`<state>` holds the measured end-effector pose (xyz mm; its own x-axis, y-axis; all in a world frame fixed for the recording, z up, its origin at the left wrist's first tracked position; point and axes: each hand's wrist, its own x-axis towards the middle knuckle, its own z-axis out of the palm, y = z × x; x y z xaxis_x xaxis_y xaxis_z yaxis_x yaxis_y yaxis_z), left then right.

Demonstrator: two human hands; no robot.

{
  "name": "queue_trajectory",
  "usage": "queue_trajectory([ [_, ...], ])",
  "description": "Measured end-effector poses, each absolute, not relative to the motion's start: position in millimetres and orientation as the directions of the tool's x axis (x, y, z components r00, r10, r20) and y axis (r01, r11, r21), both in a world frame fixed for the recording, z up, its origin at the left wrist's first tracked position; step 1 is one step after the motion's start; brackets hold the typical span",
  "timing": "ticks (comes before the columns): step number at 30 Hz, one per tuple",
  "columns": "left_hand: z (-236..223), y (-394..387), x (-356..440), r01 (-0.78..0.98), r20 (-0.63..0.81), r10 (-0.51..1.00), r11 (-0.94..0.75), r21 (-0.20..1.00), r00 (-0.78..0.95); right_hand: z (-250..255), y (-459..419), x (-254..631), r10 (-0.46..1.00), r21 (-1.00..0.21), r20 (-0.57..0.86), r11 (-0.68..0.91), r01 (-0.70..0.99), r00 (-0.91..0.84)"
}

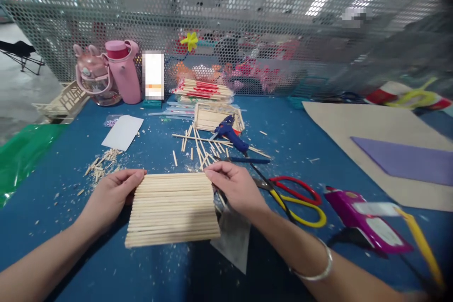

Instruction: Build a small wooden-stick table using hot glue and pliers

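A flat panel of thin wooden sticks point(173, 210), laid side by side, is held tilted above the blue table. My left hand point(115, 193) pinches its upper left corner between thumb and fingers. At the upper right corner, my right hand point(235, 186) grips the panel the same way. Just beyond it lie loose wooden sticks point(198, 144) and a blue glue gun point(231, 134), whose nozzle points left. Scissors point(297, 198) with red and yellow handles rest to the right of my right hand. A greyish translucent sheet point(233, 236) lies partly under the panel.
Behind stand a pink bottle point(123, 73), a rabbit-eared bottle point(95, 78) and a stick-built tray point(208, 118). Short stick offcuts point(102, 165) and a white card point(123, 132) lie left. On the right are a purple tool point(368, 222) and purple sheet point(406, 158). Perforated metal point(255, 19) borders the back.
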<state>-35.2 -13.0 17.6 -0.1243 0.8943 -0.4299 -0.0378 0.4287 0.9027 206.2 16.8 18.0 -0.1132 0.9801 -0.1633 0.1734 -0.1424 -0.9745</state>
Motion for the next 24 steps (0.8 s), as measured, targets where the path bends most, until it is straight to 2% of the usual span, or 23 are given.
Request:
queue_trajectory([
  [5, 24.6, -16.1, -38.6, 0.284, -0.283, 0.945, 0.319, 0.904, -0.163, 20.4, 15.0, 203.7, 0.976, -0.981, -0.178, -0.166, 0.101, -0.124],
  [8, 22.9, -17.1, -39.4, 0.513, -0.116, 0.980, 0.184, 0.838, -0.163, 18.1, 15.4, 203.7, 0.973, -0.980, -0.197, -0.192, 0.052, -0.119],
  [11, 18.2, -19.3, -41.7, 0.662, 0.004, 0.992, 0.081, 0.745, -0.127, 15.1, 15.1, 203.1, 0.972, -0.976, -0.215, -0.215, 0.011, -0.092],
  [17, 14.6, -22.8, -46.8, 0.713, -0.011, 0.993, 0.089, 0.695, -0.114, 14.8, 15.0, 201.1, 0.944, -0.941, -0.308, -0.320, -0.106, -0.120],
  [24, 16.2, -23.9, -46.8, 0.733, -0.005, 0.994, 0.083, 0.675, -0.108, 17.7, 14.8, 201.1, 0.948, -0.952, -0.297, -0.303, -0.044, -0.115],
])
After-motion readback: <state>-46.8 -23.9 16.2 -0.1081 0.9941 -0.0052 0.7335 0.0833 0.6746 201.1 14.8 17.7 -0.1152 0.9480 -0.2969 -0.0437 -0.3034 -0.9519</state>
